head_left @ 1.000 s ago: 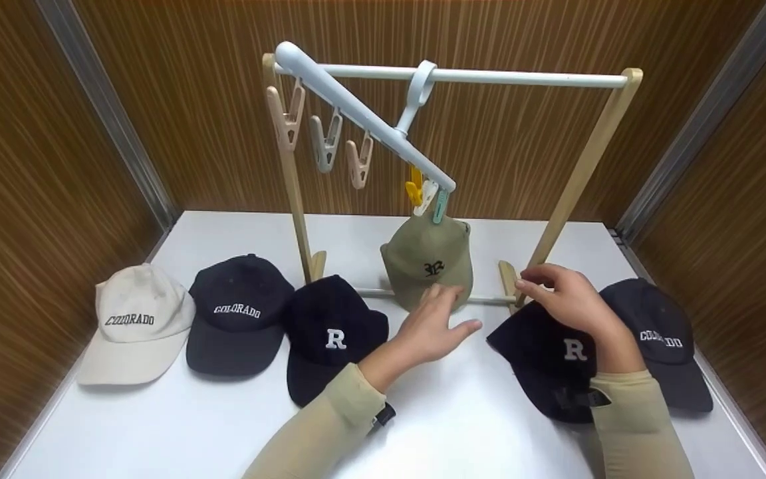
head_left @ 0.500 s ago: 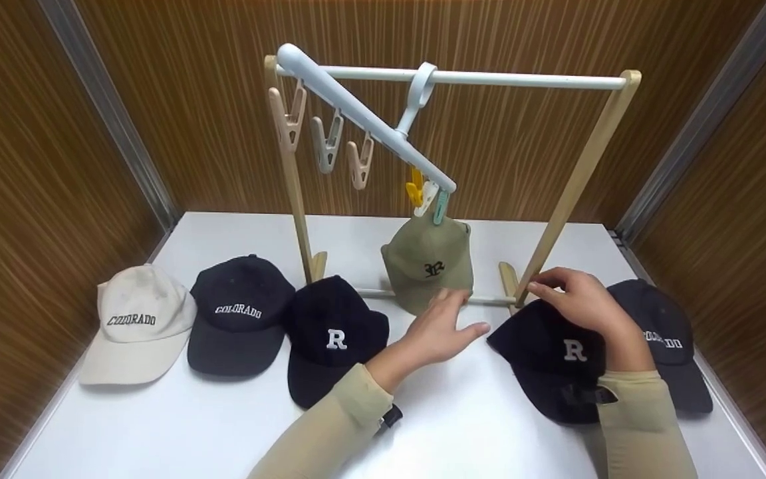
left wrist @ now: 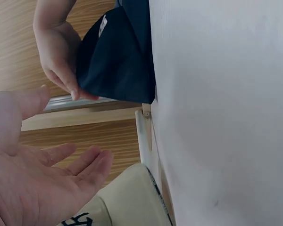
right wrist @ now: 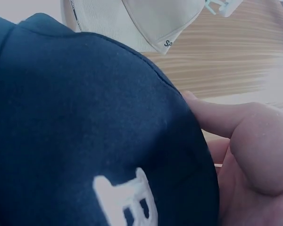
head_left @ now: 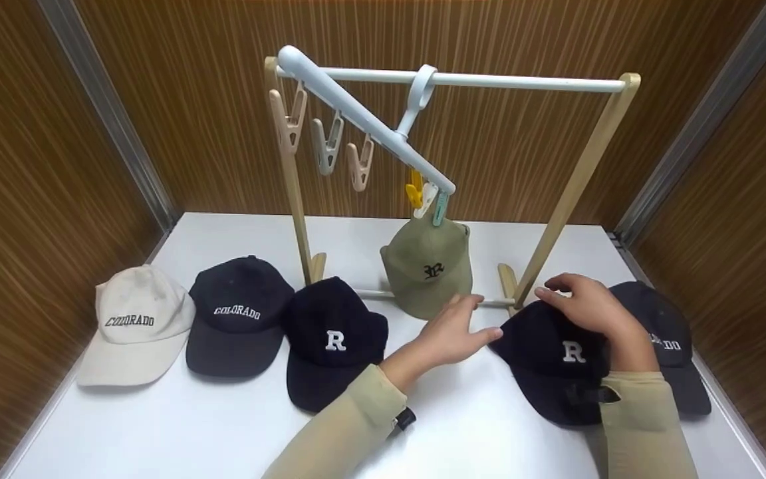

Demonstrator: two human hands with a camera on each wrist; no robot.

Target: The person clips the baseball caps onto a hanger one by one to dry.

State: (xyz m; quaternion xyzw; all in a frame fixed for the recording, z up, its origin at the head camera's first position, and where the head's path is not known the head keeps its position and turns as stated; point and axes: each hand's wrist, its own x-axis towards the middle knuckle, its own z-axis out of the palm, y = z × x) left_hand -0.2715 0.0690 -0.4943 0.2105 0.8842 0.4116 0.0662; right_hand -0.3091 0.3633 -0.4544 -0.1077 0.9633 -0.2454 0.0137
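Observation:
My right hand [head_left: 596, 306] pinches the top of a navy cap [head_left: 542, 372] with a white R. In the right wrist view, the thumb [right wrist: 221, 115] meets the crown's edge while the fingertips are hidden behind it. My left hand [head_left: 453, 332] reaches across from the left, palm turned toward that cap, its fingers [left wrist: 92, 169] loosely extended and holding nothing. Just behind the left hand, an olive cap [head_left: 426, 273] hangs by the crown from a white clip [head_left: 426, 201] and a green clip [head_left: 441, 209].
The clips hang from a white bar hanger [head_left: 356, 110] hooked on a rack's top rail [head_left: 522, 81]. Leftward lie another R cap [head_left: 333, 346], a dark Colorado cap [head_left: 240, 319] and a cream one [head_left: 140, 326]. A further dark cap [head_left: 665, 346] lies partly behind my right wrist.
Both hands have shifted to the right, the left hand away from the olive cap. The left edge of the navy cap under my right hand has shifted slightly.

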